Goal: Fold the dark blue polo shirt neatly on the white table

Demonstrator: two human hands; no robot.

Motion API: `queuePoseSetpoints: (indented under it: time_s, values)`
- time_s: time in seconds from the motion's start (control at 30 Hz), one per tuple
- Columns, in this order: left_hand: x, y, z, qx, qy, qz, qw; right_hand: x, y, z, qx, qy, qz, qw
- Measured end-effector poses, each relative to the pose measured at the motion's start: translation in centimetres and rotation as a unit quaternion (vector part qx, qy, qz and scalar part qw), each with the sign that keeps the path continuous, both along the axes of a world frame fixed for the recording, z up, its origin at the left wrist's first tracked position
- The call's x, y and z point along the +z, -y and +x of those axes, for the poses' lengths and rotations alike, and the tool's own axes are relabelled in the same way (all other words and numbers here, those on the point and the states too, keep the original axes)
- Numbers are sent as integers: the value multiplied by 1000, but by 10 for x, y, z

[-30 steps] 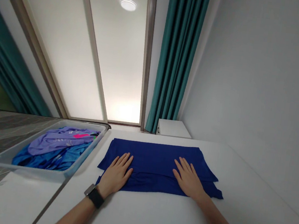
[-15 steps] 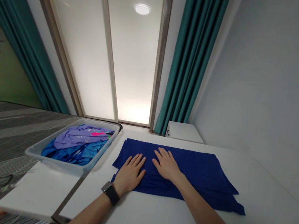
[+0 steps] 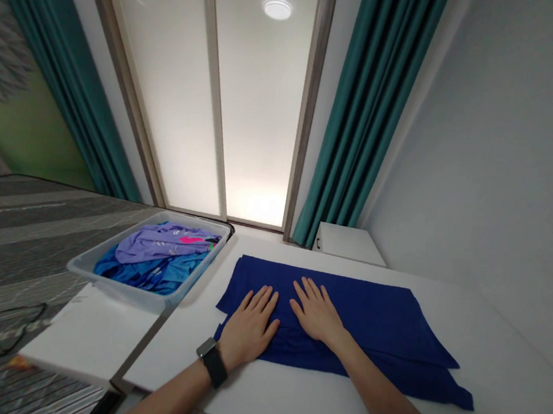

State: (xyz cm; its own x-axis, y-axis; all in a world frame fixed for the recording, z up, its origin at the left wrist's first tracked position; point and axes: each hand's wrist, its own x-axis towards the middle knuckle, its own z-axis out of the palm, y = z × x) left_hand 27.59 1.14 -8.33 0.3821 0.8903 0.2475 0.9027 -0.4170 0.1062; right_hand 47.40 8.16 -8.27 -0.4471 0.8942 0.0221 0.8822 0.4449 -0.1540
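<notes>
A dark blue garment (image 3: 369,312) lies folded flat on the white table, its layers overlapping along the near edge; the fold hides what kind of garment it is. My left hand (image 3: 250,328) rests palm down on its left part, fingers outstretched. Around my left wrist is a watch with a black band (image 3: 212,362). Palm down too, my right hand (image 3: 317,311) lies near the middle of the cloth with its fingers spread, a short way right of my left hand. Neither hand grips the fabric.
Left of the garment, a clear plastic bin (image 3: 177,295) holds purple and bright blue clothes (image 3: 165,250). It stands at the white table's (image 3: 273,395) left side, partly over a lower white surface (image 3: 94,332). A small white cabinet (image 3: 350,243) is behind the table, beside a teal curtain (image 3: 367,124).
My right hand has moved left across the garment, from its right part toward the middle. My left hand stays on the left part. The whole view has swung leftward.
</notes>
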Motion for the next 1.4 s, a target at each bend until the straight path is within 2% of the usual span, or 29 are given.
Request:
queuePoseSetpoints:
  time_s: [0.1,0.17,0.3,0.37,0.47,0.57,0.67,0.8,0.93,1.03,1.1,1.17,1.27,1.4]
  values:
    - [1,6,2,-14,55,-16,998,0,4,5,5,2,1,1000]
    - [6,6,-4,-17,123,-22,992,0,5,7,2,3,-6,1000]
    - [27,2,-36,14,293,-4,956,5,2,7,-5,-14,-30,999]
    - [38,2,-55,27,357,-3,934,11,3,0,-3,-33,-16,999]
    - [47,5,-78,49,432,14,901,25,14,-29,60,-74,50,994]
    - [46,9,-90,82,523,37,847,39,32,-75,136,-80,93,983]
    - [42,15,-93,106,588,49,800,43,47,-121,157,-55,124,978]
    - [46,28,-93,115,605,65,785,37,54,-153,147,-28,134,980]
    - [48,32,-92,114,626,71,768,39,43,-150,113,-57,109,986]
    - [42,20,-91,126,644,53,753,48,23,-134,29,-146,54,987]
    - [36,4,-90,143,656,19,741,55,5,-121,-29,-217,34,975]
    - [30,-17,-88,156,657,-32,737,60,-11,-110,-60,-287,36,955]
    - [25,-52,-86,172,617,-105,760,67,-29,-97,-58,-383,44,921]
    - [19,-98,-85,192,576,-131,783,73,-30,-95,-28,-448,29,893]
